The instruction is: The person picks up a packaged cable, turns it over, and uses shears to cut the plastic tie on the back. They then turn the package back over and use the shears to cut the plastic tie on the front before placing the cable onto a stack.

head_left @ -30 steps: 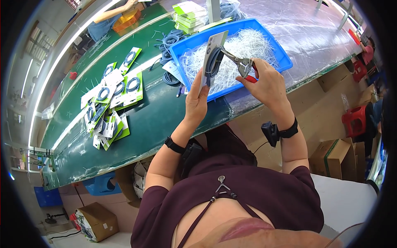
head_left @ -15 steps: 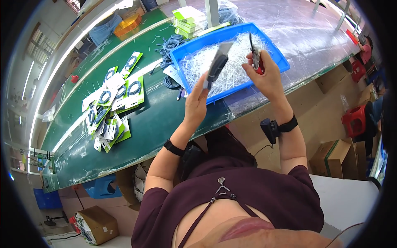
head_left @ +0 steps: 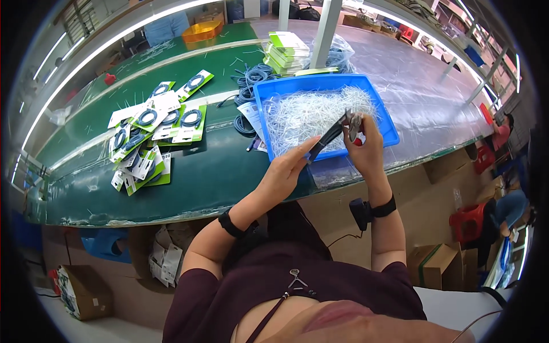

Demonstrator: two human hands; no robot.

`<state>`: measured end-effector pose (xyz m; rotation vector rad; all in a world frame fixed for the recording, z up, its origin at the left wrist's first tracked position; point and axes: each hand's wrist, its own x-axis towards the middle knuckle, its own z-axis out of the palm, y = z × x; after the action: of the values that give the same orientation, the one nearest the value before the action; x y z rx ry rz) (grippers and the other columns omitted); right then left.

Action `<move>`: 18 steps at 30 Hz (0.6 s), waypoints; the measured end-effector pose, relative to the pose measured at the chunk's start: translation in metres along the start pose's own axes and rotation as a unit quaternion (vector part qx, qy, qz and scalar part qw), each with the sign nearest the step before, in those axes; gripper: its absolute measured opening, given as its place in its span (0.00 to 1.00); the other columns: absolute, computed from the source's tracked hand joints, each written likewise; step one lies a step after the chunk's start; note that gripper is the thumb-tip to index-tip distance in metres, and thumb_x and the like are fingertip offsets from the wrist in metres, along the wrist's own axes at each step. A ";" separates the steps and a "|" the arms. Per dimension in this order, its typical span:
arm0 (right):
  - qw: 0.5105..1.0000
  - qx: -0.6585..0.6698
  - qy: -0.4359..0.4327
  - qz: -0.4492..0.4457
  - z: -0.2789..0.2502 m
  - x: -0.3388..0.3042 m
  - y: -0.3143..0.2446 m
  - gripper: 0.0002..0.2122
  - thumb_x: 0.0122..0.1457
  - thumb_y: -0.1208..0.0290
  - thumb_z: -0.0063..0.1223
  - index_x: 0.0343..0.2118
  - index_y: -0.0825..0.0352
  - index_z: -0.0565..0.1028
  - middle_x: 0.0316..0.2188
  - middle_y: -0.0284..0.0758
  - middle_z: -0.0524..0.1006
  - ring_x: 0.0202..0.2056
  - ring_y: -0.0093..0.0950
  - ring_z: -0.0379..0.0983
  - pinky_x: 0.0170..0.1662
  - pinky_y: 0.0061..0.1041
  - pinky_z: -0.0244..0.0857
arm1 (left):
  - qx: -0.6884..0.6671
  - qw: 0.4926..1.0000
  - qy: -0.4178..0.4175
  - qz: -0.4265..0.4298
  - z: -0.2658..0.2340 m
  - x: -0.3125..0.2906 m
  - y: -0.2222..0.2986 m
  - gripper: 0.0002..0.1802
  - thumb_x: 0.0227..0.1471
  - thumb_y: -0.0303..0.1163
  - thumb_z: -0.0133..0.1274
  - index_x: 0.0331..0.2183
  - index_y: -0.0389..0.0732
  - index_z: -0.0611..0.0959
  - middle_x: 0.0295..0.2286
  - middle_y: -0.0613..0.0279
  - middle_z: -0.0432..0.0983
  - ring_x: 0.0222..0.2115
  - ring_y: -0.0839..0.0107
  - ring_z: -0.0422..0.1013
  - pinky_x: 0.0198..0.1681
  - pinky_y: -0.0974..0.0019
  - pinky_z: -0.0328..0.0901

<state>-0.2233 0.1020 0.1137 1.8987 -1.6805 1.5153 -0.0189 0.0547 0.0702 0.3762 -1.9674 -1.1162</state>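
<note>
Over the front of a blue tray point(head_left: 391, 130) my left hand point(head_left: 286, 171) grips a carded cable point(head_left: 326, 139), a flat card with a dark cable seen nearly edge-on. My right hand point(head_left: 369, 150) is closed around red-handled cutting pliers point(head_left: 355, 123). The jaws are at the far end of the card; whether they touch it I cannot tell. Short clear plastic strips point(head_left: 311, 119) fill the tray below. To the left, a loose pile of green-and-white carded cables point(head_left: 147, 118) lies on the green table point(head_left: 229, 177).
Coiled blue-grey cables point(head_left: 255, 77) lie left of the tray. Behind it stand a stack of green-and-white cards point(head_left: 285, 52) and a metal post point(head_left: 326, 34). An orange tray point(head_left: 203, 31) sits far back. Another person point(head_left: 503, 132) is at the far right.
My left hand has lowered and tilted the carded cable rightward. My right hand has moved down, bringing the pliers to the card's far end. The view has shifted.
</note>
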 end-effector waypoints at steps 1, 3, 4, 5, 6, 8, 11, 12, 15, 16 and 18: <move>1.000 -0.015 -0.003 -0.020 0.000 -0.001 0.002 0.12 0.50 0.82 0.58 0.38 0.67 0.72 0.29 0.36 0.75 0.29 0.28 0.72 0.34 0.24 0.65 | 0.000 1.000 0.002 0.001 -0.002 -0.001 0.001 0.29 0.54 0.16 0.45 0.57 0.42 0.67 0.50 0.47 0.70 0.51 0.60 0.69 0.51 0.68 0.61; 0.999 0.003 -0.028 -0.018 -0.001 -0.002 0.006 0.12 0.51 0.81 0.58 0.38 0.67 0.72 0.30 0.37 0.75 0.30 0.30 0.73 0.35 0.25 0.66 | -0.010 0.999 -0.017 -0.031 -0.008 -0.007 0.004 0.30 0.53 0.16 0.44 0.58 0.43 0.66 0.50 0.46 0.69 0.51 0.53 0.67 0.51 0.65 0.62; 0.998 0.021 -0.052 -0.014 -0.002 -0.002 0.007 0.12 0.51 0.81 0.58 0.39 0.67 0.71 0.30 0.38 0.76 0.31 0.33 0.74 0.35 0.26 0.66 | -0.013 0.999 -0.027 -0.045 -0.011 -0.009 0.004 0.31 0.53 0.16 0.43 0.58 0.44 0.65 0.50 0.45 0.69 0.51 0.49 0.66 0.50 0.64 0.63; 0.996 0.037 -0.075 -0.010 -0.003 -0.002 0.008 0.12 0.51 0.81 0.58 0.39 0.68 0.71 0.30 0.39 0.76 0.32 0.35 0.75 0.36 0.27 0.66 | -0.011 0.999 -0.025 -0.039 -0.013 -0.010 0.003 0.31 0.53 0.16 0.43 0.58 0.44 0.65 0.50 0.45 0.69 0.51 0.49 0.66 0.50 0.64 0.63; 0.997 0.036 -0.071 -0.016 -0.004 -0.003 0.010 0.12 0.51 0.81 0.58 0.39 0.68 0.71 0.30 0.39 0.76 0.32 0.35 0.75 0.36 0.27 0.66 | -0.005 0.998 -0.037 -0.054 -0.015 -0.010 0.002 0.31 0.53 0.17 0.44 0.58 0.44 0.65 0.49 0.44 0.70 0.50 0.49 0.68 0.50 0.64 0.63; 0.993 0.040 -0.107 0.010 -0.002 -0.007 0.017 0.13 0.48 0.83 0.57 0.38 0.68 0.71 0.30 0.40 0.75 0.33 0.37 0.74 0.37 0.29 0.66 | 0.011 0.995 -0.060 -0.082 -0.018 -0.010 -0.001 0.31 0.53 0.18 0.45 0.58 0.44 0.65 0.46 0.42 0.71 0.48 0.50 0.70 0.48 0.64 0.64; 0.994 0.009 -0.112 -0.011 0.001 -0.008 0.020 0.14 0.46 0.85 0.56 0.37 0.68 0.71 0.31 0.40 0.74 0.34 0.39 0.72 0.38 0.31 0.65 | 0.027 0.994 -0.057 -0.085 -0.010 -0.009 0.003 0.29 0.54 0.20 0.45 0.58 0.43 0.66 0.47 0.43 0.72 0.48 0.53 0.71 0.48 0.65 0.65; 0.994 -0.023 -0.106 -0.034 0.001 -0.009 0.019 0.15 0.44 0.86 0.55 0.37 0.68 0.71 0.31 0.41 0.73 0.34 0.41 0.72 0.38 0.32 0.64 | 0.031 0.994 -0.057 -0.091 -0.007 -0.010 0.005 0.28 0.55 0.20 0.46 0.58 0.43 0.66 0.47 0.44 0.72 0.48 0.55 0.72 0.48 0.65 0.65; 0.993 -0.035 -0.100 -0.055 -0.005 -0.010 0.010 0.15 0.42 0.85 0.54 0.35 0.68 0.70 0.30 0.42 0.72 0.36 0.44 0.69 0.39 0.35 0.63 | 0.020 0.996 -0.049 -0.078 -0.006 -0.015 0.012 0.28 0.55 0.22 0.46 0.58 0.43 0.65 0.47 0.43 0.72 0.47 0.54 0.71 0.47 0.64 0.66; 0.993 -0.015 -0.110 -0.042 -0.003 -0.010 0.009 0.15 0.41 0.84 0.54 0.34 0.68 0.69 0.30 0.43 0.71 0.36 0.46 0.67 0.39 0.38 0.61 | 0.027 0.996 -0.047 -0.068 -0.010 -0.016 0.009 0.28 0.55 0.22 0.46 0.58 0.43 0.65 0.47 0.43 0.72 0.47 0.54 0.71 0.47 0.64 0.66; 0.992 -0.016 -0.118 -0.045 -0.005 -0.013 0.002 0.15 0.41 0.84 0.54 0.35 0.68 0.69 0.31 0.43 0.71 0.37 0.46 0.67 0.39 0.38 0.61 | 0.014 0.994 -0.073 -0.080 -0.017 -0.018 0.001 0.28 0.55 0.22 0.46 0.58 0.43 0.65 0.47 0.43 0.72 0.47 0.54 0.72 0.47 0.64 0.66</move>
<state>-0.2257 0.1136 0.1051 2.1772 -1.6704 1.2662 0.0058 0.0567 0.0665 0.4865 -2.1123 -1.2473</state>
